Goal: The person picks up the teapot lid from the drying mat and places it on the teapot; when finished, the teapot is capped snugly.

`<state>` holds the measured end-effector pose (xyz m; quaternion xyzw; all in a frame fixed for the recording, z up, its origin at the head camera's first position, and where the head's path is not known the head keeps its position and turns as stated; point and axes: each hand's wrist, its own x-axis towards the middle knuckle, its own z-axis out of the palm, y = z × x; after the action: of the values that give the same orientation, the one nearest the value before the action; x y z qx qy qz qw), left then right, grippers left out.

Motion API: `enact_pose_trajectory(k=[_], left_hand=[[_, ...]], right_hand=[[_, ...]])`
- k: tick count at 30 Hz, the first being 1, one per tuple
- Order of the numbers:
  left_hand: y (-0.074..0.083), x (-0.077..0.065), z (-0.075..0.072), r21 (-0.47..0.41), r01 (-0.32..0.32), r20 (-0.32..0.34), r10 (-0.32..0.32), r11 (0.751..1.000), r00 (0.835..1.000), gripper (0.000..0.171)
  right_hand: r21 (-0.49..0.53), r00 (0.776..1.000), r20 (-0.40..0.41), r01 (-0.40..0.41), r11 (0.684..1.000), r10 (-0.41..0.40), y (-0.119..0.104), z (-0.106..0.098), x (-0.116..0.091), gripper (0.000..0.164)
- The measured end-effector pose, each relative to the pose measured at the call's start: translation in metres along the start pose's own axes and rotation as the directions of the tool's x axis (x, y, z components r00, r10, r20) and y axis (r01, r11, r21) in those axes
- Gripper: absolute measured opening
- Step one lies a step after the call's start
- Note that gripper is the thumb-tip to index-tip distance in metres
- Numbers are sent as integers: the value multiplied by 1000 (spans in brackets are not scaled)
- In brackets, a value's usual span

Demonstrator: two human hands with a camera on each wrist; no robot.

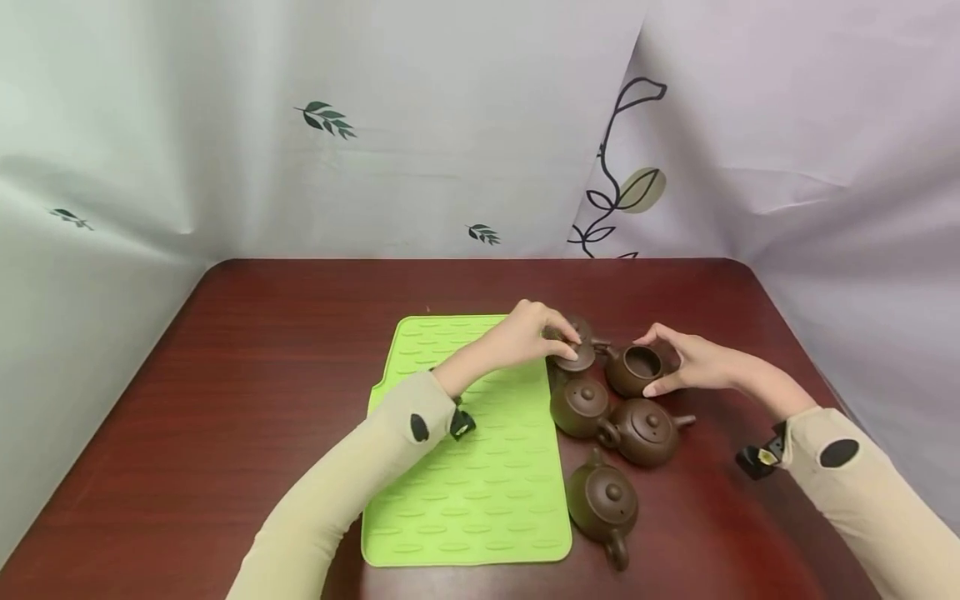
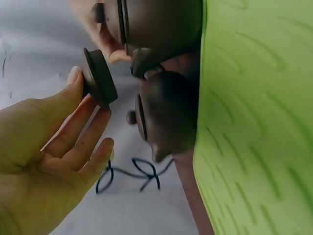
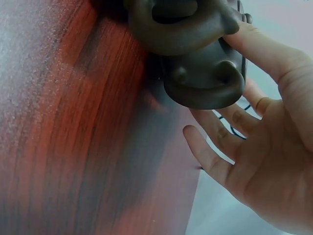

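My left hand [image 1: 528,335] pinches a small round brown teapot lid [image 2: 100,78] by its top, between thumb and fingers. The lid is held off the teapots, near the mat's right edge. With thumb and fingers on either side, my right hand [image 1: 697,364] grips a lidless brown teapot [image 1: 621,377], whose dark round opening faces up. Behind the left hand a lidded teapot [image 1: 581,327] is partly hidden. Nearer stand a second lidded teapot [image 1: 570,417] and a third [image 1: 647,442], close together. Another lidded teapot [image 1: 603,504] sits nearest the front.
A bright green ridged mat [image 1: 465,475] lies left of the teapots, under the left forearm. Both lie on a dark red wooden table [image 1: 225,400]. A pale curtain [image 1: 420,150] with leaf prints hangs behind the table and along its sides.
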<state>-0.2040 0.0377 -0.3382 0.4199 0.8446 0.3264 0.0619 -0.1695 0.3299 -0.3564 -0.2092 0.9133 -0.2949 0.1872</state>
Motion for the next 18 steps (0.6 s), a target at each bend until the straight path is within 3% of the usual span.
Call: enact_pose_trajectory(k=[6,10,18], left_hand=[[15,36,14,102,-70,81,62,992,995,23],[23,55,19,97,-72,147,58,993,987,21],[26,88,21,82,-37,136,26,996,990,20]], right_hand=[[-27,998,44,-35,999,36,-2,-6,2,66],[-29,999,27,-24,999,25,-1,-6,2,61],[-53,999,18,-37,998,38,1,-6,3,64]])
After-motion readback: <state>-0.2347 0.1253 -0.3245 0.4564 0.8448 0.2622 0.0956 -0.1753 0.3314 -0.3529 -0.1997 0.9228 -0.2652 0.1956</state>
